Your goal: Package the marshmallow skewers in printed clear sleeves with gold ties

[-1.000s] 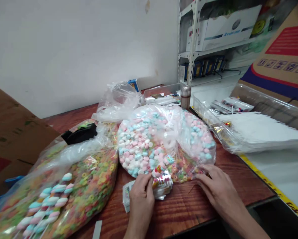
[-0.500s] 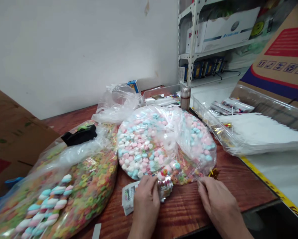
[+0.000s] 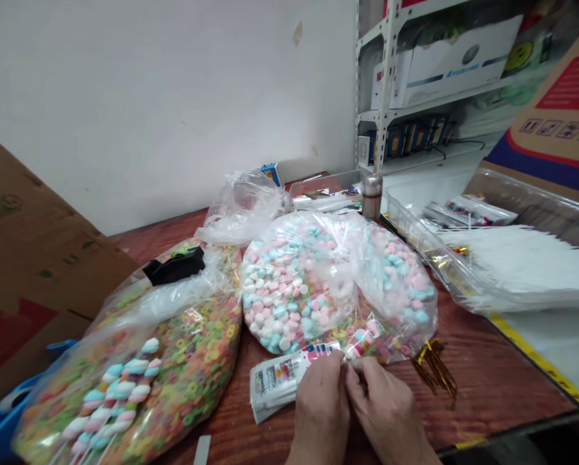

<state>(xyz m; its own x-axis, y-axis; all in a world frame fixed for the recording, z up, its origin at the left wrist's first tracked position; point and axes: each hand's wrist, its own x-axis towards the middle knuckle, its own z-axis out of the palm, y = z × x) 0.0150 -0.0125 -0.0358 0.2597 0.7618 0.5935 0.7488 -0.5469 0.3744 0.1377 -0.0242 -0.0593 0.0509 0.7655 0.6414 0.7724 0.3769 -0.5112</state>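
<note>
My left hand point(image 3: 321, 394) is closed at the lower end of a small clear bag of colourful marshmallow candy point(image 3: 363, 342). My right hand point(image 3: 383, 400) meets it there, its fingertips pinched together at the bag's gathered end; whatever small thing they hold is hidden. Partly behind my left hand lies a stack of printed plastic bags point(image 3: 274, 384). To the right of my right hand rests a bunch of gold twist ties point(image 3: 434, 368). Just beyond the hands sits a large clear bag of pink, white and blue marshmallows point(image 3: 289, 284).
On the left, a big bag of ring-shaped candy point(image 3: 192, 361) carries several marshmallow skewers point(image 3: 117, 394) and a black tape dispenser point(image 3: 175, 266). At right stands a clear plastic tray point(image 3: 526, 297) with white sticks. A metal cylinder point(image 3: 371, 197) and cardboard boxes point(image 3: 32, 258) flank the table point(image 3: 507, 381).
My right hand has moved left from beside the gold twist ties to join my left hand. The bagged candy now shows upright-tilted above both hands. The view has shifted slightly.
</note>
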